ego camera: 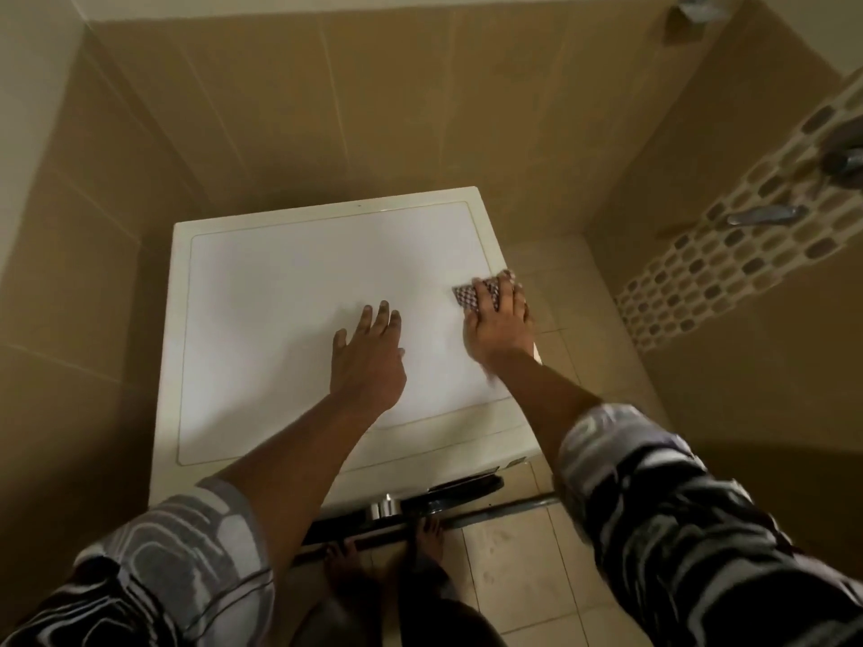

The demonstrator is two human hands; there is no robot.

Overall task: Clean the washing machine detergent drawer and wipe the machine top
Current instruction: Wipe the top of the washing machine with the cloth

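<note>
Nearest to me, both patterned sleeves, L (187,553) and R (677,506), run up from the bottom corners. Between them, low down, I see bare feet (427,534) on the beige floor tiles (513,576), just under the machine's front edge. A chrome knob (384,506) sits on that front. Beside it a dark part w/ a chrome rim (467,485) juts out; can't tell exactly what it is.

Next up is the white machine top (280,319), which fills the mid frame. My left hand (371,352) lies palm-down on it, roughly centre, fingers straight and slightly spread, holding nothing. My right hand (497,326) is near the top's R edge, just beside the L one but not touching it. Its fingers are spread flat over a checkered cloth (469,298), pressing it onto the surface rather than curling round it. The cloth pokes out past the fingertips on the far-left side, and the rest is hidden under the palm.

Beyond the machine are tan wall tiles (373,109) at the back and L. On the R wall there's a diagonal mosaic strip (728,254) w/ metal taps (766,216) near it.
</note>
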